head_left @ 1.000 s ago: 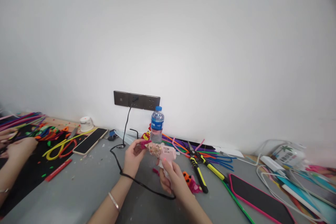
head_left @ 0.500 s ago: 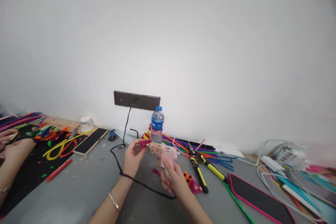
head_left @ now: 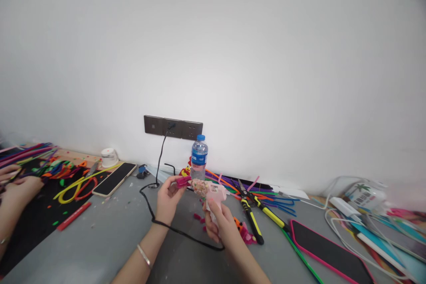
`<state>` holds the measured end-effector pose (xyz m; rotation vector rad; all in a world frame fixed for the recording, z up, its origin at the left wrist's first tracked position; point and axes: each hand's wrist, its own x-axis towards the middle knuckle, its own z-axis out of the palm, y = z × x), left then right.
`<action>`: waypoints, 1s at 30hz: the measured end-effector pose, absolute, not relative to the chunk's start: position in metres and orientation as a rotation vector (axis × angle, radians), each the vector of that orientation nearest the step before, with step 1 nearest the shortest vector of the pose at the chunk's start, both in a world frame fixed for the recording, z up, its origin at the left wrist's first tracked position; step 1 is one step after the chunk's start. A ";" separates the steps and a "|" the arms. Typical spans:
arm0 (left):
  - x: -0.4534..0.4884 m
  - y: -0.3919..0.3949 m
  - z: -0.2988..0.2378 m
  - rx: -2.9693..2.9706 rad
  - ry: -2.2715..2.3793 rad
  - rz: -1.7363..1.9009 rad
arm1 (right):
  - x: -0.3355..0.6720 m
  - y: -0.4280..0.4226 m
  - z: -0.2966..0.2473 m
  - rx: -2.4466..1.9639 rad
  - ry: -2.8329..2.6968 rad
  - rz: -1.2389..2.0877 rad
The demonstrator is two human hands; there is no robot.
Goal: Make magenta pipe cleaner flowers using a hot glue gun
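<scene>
My right hand [head_left: 218, 224] grips the handle of a pink hot glue gun [head_left: 213, 191], its nozzle pointing left. My left hand [head_left: 167, 202] pinches a short magenta pipe-cleaner piece [head_left: 183, 181] held right at the gun's tip, above the grey table [head_left: 109, 239]. The gun's black cord [head_left: 156, 213] loops under my left wrist and runs up to a dark wall socket strip [head_left: 173, 127]. Small magenta scraps [head_left: 199, 218] and an orange and pink pipe-cleaner figure [head_left: 242, 229] lie under my hands.
A water bottle [head_left: 199, 157] stands behind the gun. Yellow-handled cutters [head_left: 251, 217], loose pipe cleaners [head_left: 266, 199] and a pink-cased phone [head_left: 328, 252] lie at right. At left are another phone [head_left: 115, 178], a red marker [head_left: 73, 215] and another person's hands [head_left: 15, 186] on a black mat.
The glue gun has shifted slightly right and levelled, so the magenta piece in my left hand now shows more clearly at the nozzle. The other person's hands moved a little.
</scene>
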<state>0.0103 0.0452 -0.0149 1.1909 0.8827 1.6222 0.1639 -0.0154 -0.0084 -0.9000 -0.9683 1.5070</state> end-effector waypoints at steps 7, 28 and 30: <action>0.010 0.045 -0.015 1.192 0.880 1.622 | 0.164 -0.017 -0.003 -0.944 -0.983 1.475; 0.010 0.044 -0.014 1.213 0.910 1.656 | 0.164 -0.021 0.008 -0.992 -0.975 1.372; 0.010 0.044 -0.013 1.215 0.916 1.636 | 0.163 -0.023 0.008 -0.968 -0.990 1.395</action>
